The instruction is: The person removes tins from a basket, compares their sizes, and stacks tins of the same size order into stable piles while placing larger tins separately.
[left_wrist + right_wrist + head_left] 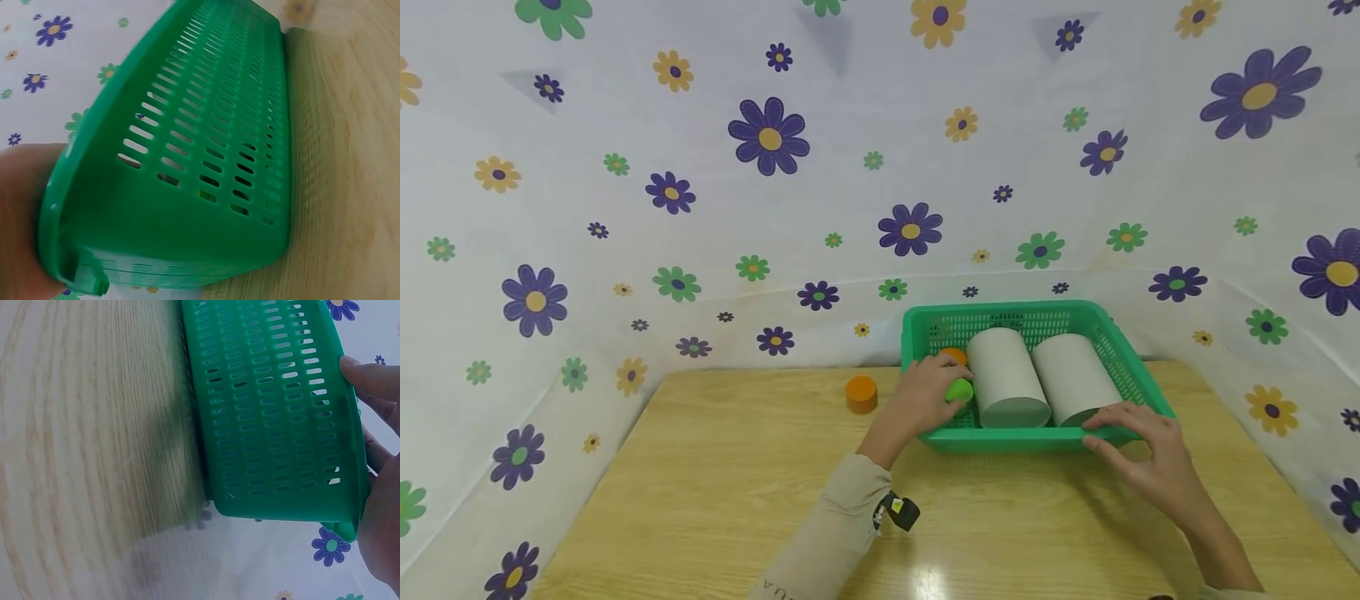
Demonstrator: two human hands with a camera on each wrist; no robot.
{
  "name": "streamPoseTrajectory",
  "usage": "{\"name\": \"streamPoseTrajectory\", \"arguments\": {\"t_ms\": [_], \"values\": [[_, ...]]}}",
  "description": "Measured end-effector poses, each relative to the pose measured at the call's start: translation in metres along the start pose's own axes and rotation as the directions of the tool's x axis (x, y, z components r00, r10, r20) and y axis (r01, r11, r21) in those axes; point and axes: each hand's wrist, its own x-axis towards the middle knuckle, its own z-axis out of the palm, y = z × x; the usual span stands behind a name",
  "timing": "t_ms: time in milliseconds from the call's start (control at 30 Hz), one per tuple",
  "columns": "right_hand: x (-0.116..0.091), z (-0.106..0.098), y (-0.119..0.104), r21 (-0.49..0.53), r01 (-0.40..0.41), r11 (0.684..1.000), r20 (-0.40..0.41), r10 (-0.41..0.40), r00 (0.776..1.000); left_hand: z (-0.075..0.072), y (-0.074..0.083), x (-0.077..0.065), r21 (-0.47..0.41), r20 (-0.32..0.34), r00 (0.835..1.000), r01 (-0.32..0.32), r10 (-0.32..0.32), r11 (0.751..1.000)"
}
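A green plastic basket (1000, 440) sits on the table in the head view, with two white cylinders (1009, 375) lying side by side in it. My left hand (922, 396) reaches over the basket's left wall, fingers and thumb around a bright green round block (958, 391). Just beyond it an orange block (955, 355) shows, partly hidden by the fingers. On the right, my right hand (1150, 454) pinches the front rim, thumb outside and fingers over the top. The right wrist view shows this hand (378, 506) at the rim; the left fingertips are hidden in the left wrist view.
An orange cylindrical block (861, 394) stands on the wooden table (737, 475), left of the basket. Behind and beside the table hangs a white flower-patterned cloth (835, 192). The basket stands close to the back cloth.
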Motion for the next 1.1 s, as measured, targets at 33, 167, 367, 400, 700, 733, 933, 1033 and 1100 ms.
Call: {"name": "streamPoseTrajectory", "arguments": {"t_ms": [33, 167, 367, 400, 700, 733, 933, 1033, 1100], "values": [[0.000, 0.000, 0.000, -0.003, -0.001, 1.000, 0.000, 0.001, 1.000, 0.000, 0.001, 0.003, 0.031, 0.018, 1.000, 0.009, -0.010, 0.999], [0.000, -0.001, 0.000, -0.005, -0.009, 1.000, 0.003, 0.009, 1.000, 0.002, 0.005, 0.008, 0.146, 0.088, 0.995, 0.028, -0.041, 0.989], [0.001, 0.000, -0.001, -0.006, -0.006, 1.000, 0.001, 0.006, 1.000, 0.005, 0.007, 0.016, 0.248, 0.155, 0.985, 0.031, -0.071, 0.968], [0.001, 0.000, -0.001, -0.007, -0.005, 1.000, 0.000, 0.005, 1.000, 0.005, 0.008, 0.018, 0.255, 0.164, 0.983, 0.035, -0.079, 0.966], [0.001, -0.001, 0.000, -0.023, 0.001, 1.000, -0.003, -0.001, 1.000, 0.010, 0.010, 0.026, 0.290, 0.213, 0.970, 0.050, -0.116, 0.956], [0.001, -0.002, 0.000, -0.023, 0.001, 1.000, -0.003, -0.001, 1.000, 0.010, 0.010, 0.026, 0.293, 0.212, 0.970, 0.050, -0.116, 0.955], [0.000, -0.002, -0.001, -0.013, 0.002, 1.000, 0.003, -0.002, 1.000, 0.009, 0.010, 0.025, 0.282, 0.201, 0.973, 0.049, -0.109, 0.958], [0.000, -0.002, 0.000, -0.010, 0.003, 1.000, 0.003, -0.003, 1.000, 0.007, 0.010, 0.024, 0.252, 0.191, 0.977, 0.050, -0.100, 0.966], [0.000, -0.002, 0.000, -0.008, 0.003, 1.000, 0.005, -0.003, 1.000, 0.005, 0.009, 0.024, 0.231, 0.185, 0.978, 0.049, -0.093, 0.972]]}}
